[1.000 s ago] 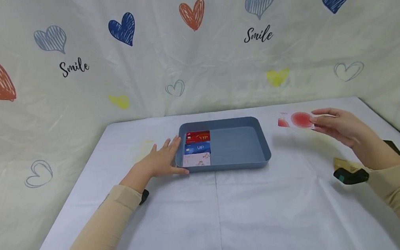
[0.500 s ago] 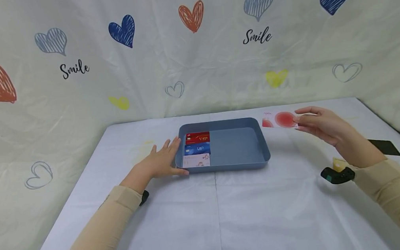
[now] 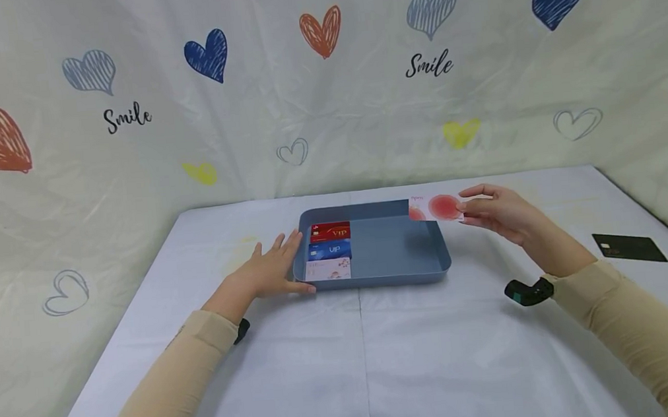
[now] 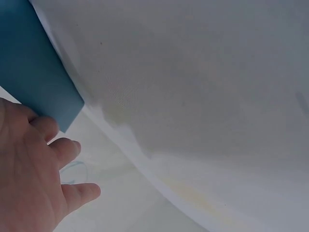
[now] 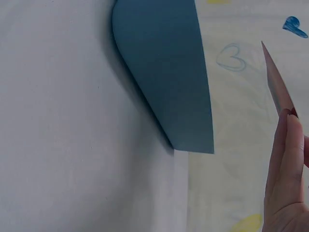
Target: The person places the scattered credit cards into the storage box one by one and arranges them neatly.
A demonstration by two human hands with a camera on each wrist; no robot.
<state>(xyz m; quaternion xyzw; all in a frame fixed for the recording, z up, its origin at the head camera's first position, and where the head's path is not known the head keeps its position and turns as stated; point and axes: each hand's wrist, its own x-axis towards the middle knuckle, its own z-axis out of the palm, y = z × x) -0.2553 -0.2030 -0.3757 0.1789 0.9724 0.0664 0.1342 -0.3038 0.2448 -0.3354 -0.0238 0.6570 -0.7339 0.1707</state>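
A blue-grey tray (image 3: 400, 278) lies on the white table. Stacked in a column along its left side are a red VIP card (image 3: 330, 231), a blue VIP card (image 3: 329, 249) and a pale pink card (image 3: 328, 270). My left hand (image 3: 267, 267), fingers spread, rests against the tray's left edge; the left wrist view shows that hand (image 4: 34, 164) beside the tray wall (image 4: 43, 72). Between thumb and fingers, my right hand (image 3: 501, 212) pinches a white card with red circles (image 3: 435, 207), raised over the tray's back right corner. In the right wrist view this card (image 5: 277, 84) appears nearly edge-on.
A black card (image 3: 629, 247) lies on the table (image 3: 442, 358) to the right, beyond my right forearm. Behind the table hangs a pale cloth (image 3: 371, 92) printed with hearts and "Smile".
My right hand has carried the white and red card leftward, from right of the tray to above its back right corner. The black card has come into full view. My left hand stays put.
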